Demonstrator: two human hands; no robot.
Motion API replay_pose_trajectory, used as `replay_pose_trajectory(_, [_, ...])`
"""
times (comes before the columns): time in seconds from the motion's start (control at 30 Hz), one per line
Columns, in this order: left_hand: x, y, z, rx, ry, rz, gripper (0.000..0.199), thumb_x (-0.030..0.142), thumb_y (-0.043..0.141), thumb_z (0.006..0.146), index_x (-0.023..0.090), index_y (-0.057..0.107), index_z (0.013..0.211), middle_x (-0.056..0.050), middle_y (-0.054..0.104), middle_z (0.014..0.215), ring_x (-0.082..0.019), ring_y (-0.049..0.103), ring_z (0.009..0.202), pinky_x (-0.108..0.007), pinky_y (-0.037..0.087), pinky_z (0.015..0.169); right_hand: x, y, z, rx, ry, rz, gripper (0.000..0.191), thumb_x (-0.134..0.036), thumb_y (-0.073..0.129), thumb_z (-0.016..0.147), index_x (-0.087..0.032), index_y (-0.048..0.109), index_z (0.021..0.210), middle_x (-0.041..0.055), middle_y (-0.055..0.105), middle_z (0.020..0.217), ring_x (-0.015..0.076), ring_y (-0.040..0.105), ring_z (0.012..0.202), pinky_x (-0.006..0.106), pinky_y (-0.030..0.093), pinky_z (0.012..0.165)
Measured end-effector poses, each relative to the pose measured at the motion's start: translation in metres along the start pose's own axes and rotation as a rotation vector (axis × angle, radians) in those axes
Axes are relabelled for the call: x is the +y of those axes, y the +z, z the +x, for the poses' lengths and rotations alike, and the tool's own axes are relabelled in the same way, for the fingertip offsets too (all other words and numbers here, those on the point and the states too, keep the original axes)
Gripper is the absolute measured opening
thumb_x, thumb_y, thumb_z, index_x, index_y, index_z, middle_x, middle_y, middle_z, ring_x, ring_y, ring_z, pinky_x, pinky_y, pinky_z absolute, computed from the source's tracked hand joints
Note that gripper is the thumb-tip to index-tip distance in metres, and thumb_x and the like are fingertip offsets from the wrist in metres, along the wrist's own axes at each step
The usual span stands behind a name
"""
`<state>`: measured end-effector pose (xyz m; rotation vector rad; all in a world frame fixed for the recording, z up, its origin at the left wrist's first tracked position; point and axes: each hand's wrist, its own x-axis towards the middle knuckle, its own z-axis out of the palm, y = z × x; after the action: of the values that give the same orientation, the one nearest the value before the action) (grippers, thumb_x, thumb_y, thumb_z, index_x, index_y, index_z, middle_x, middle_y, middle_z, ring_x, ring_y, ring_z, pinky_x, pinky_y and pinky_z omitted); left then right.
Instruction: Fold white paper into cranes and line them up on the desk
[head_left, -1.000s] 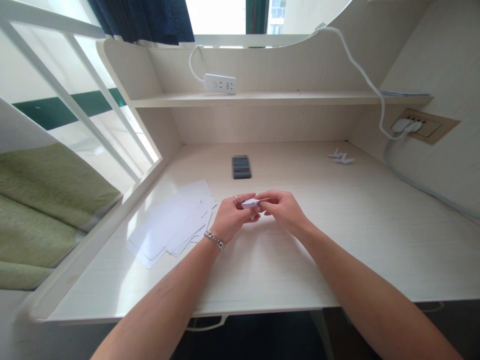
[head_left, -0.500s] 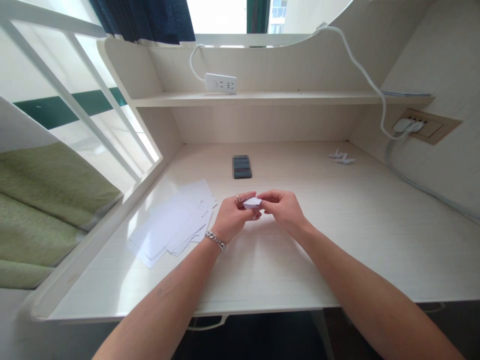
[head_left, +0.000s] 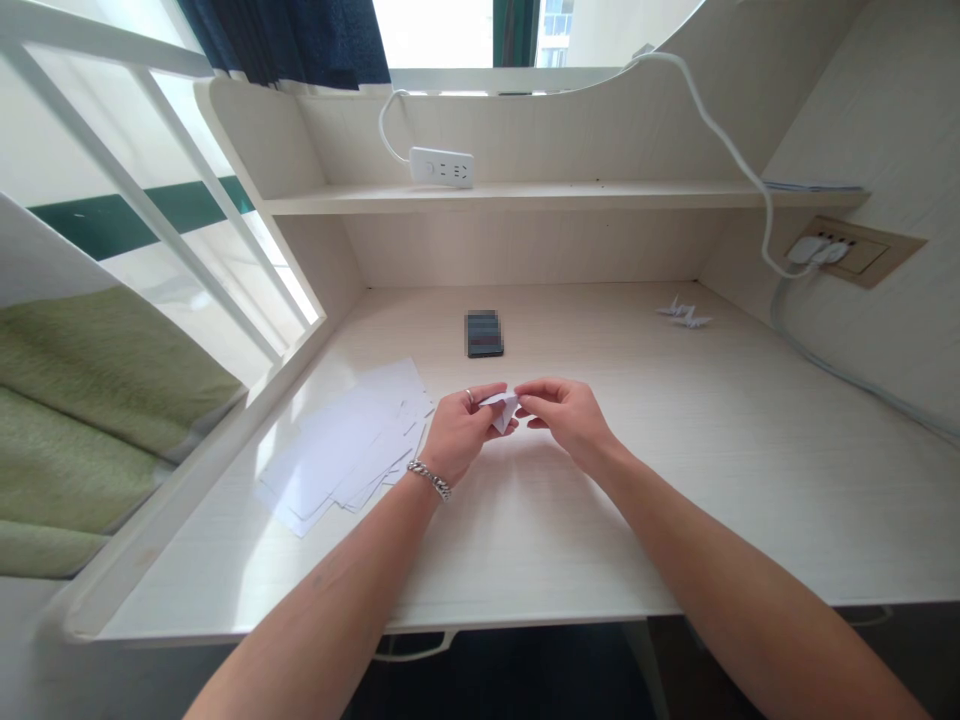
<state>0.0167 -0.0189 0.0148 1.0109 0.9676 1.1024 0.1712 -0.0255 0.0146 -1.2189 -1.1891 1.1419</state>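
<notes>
A small folded white paper (head_left: 505, 411) is held up over the middle of the desk, a pointed flap facing me. My left hand (head_left: 463, 428), with a ring and a chain bracelet, grips it between thumb and fingers. From the other side my right hand (head_left: 566, 412) pinches the paper's right edge between thumb and forefinger. Part of the paper is hidden by the left fingers. Left of the hands lies a loose stack of white paper sheets (head_left: 352, 435). Two folded paper cranes (head_left: 688, 318) rest at the back right.
A dark phone-like object (head_left: 484, 335), partly pixelated, lies behind my hands on the desk (head_left: 750, 450). A power strip (head_left: 442, 167) stands on the shelf (head_left: 540, 199). Its white cable (head_left: 720, 130) runs to the wall socket (head_left: 862, 252). White rails (head_left: 180, 170) border the left side.
The folded paper has turned in my fingers, so a pointed triangular flap now shows instead of a flat top. My left hand has shifted slightly left; the right hand has barely moved.
</notes>
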Motion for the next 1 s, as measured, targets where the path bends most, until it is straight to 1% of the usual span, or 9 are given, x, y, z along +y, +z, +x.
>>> replay_pose_trajectory(0.07, [-0.0003, 0.001, 0.0, 0.027, 0.005, 0.008, 0.039, 0.021, 0.075, 0.076, 0.005, 0.067, 0.11, -0.008, 0.072, 0.078, -0.015, 0.067, 0.066, -0.038, 0.06, 0.078, 0.0005, -0.0002, 0.0, 0.014, -0.013, -0.034, 0.021, -0.029, 0.072, 0.068, -0.016, 0.073, 0.084, 0.0069, 0.074, 0.081, 0.0192, 0.069, 0.076, 0.029, 0.054, 0.063])
replay_pose_trajectory(0.13, [-0.0009, 0.0021, -0.0005, 0.029, 0.023, 0.032, 0.038, 0.02, 0.073, 0.077, 0.005, 0.067, 0.111, -0.007, 0.072, 0.077, -0.014, 0.067, 0.066, -0.038, 0.06, 0.078, 0.0022, -0.0005, 0.0006, 0.022, -0.034, -0.066, 0.024, -0.032, 0.074, 0.067, -0.016, 0.074, 0.084, 0.0075, 0.074, 0.083, 0.0195, 0.068, 0.077, 0.029, 0.053, 0.062])
replay_pose_trajectory(0.27, [-0.0039, 0.0026, -0.0008, -0.023, 0.077, 0.112, 0.038, 0.018, 0.071, 0.076, 0.008, 0.069, 0.113, -0.005, 0.072, 0.075, -0.014, 0.066, 0.066, -0.036, 0.06, 0.076, 0.0063, -0.0008, 0.002, 0.024, -0.092, -0.08, 0.021, -0.028, 0.074, 0.065, -0.015, 0.074, 0.081, 0.0061, 0.074, 0.078, 0.0189, 0.067, 0.072, 0.029, 0.052, 0.065])
replay_pose_trajectory(0.37, [-0.007, 0.001, 0.0005, -0.024, 0.114, 0.167, 0.038, 0.014, 0.068, 0.074, 0.011, 0.07, 0.113, -0.005, 0.073, 0.078, -0.014, 0.067, 0.069, -0.035, 0.059, 0.077, 0.0067, -0.0008, 0.0014, 0.022, -0.125, -0.099, 0.018, -0.026, 0.072, 0.066, -0.015, 0.074, 0.08, 0.0054, 0.074, 0.075, 0.0193, 0.068, 0.071, 0.03, 0.052, 0.067])
replay_pose_trajectory(0.53, [-0.0084, 0.0002, 0.0018, -0.039, 0.154, 0.211, 0.045, 0.009, 0.06, 0.074, 0.012, 0.068, 0.118, -0.004, 0.074, 0.081, -0.014, 0.067, 0.074, -0.034, 0.058, 0.078, 0.0031, -0.0005, -0.0023, 0.081, -0.271, -0.276, 0.014, -0.023, 0.066, 0.072, -0.019, 0.076, 0.08, 0.0048, 0.073, 0.081, 0.0186, 0.066, 0.075, 0.031, 0.051, 0.071])
replay_pose_trajectory(0.63, [-0.0068, 0.0008, 0.001, -0.03, 0.18, 0.259, 0.046, 0.007, 0.059, 0.074, 0.013, 0.068, 0.118, -0.003, 0.074, 0.083, -0.014, 0.066, 0.073, -0.032, 0.058, 0.076, 0.0028, -0.0004, -0.0033, 0.103, -0.331, -0.313, 0.015, -0.021, 0.064, 0.073, -0.02, 0.076, 0.081, 0.0047, 0.073, 0.085, 0.018, 0.065, 0.076, 0.03, 0.051, 0.071])
replay_pose_trajectory(0.73, [-0.0059, 0.0004, 0.0004, -0.032, 0.196, 0.299, 0.046, 0.008, 0.058, 0.075, 0.015, 0.068, 0.12, -0.003, 0.075, 0.084, -0.014, 0.066, 0.074, -0.031, 0.058, 0.075, 0.0043, -0.0001, -0.0028, 0.107, -0.342, -0.289, 0.015, -0.021, 0.064, 0.074, -0.02, 0.076, 0.082, 0.0049, 0.073, 0.086, 0.0182, 0.065, 0.076, 0.029, 0.052, 0.069])
replay_pose_trajectory(0.87, [-0.0071, -0.0008, 0.0012, -0.03, 0.212, 0.347, 0.042, 0.015, 0.063, 0.078, 0.017, 0.068, 0.119, -0.003, 0.075, 0.085, -0.015, 0.066, 0.075, -0.032, 0.058, 0.074, 0.0044, 0.0004, -0.0025, 0.101, -0.32, -0.245, 0.014, -0.024, 0.066, 0.074, -0.019, 0.076, 0.082, 0.005, 0.075, 0.084, 0.0191, 0.067, 0.075, 0.03, 0.053, 0.07])
replay_pose_trajectory(1.0, [-0.0084, -0.0007, 0.0022, -0.029, 0.205, 0.313, 0.041, 0.019, 0.064, 0.079, 0.017, 0.069, 0.119, -0.005, 0.075, 0.089, -0.016, 0.067, 0.077, -0.032, 0.059, 0.073, 0.0019, 0.0005, -0.0035, 0.08, -0.283, -0.229, 0.014, -0.024, 0.067, 0.074, -0.019, 0.077, 0.083, 0.0046, 0.076, 0.08, 0.0195, 0.069, 0.073, 0.03, 0.053, 0.069])
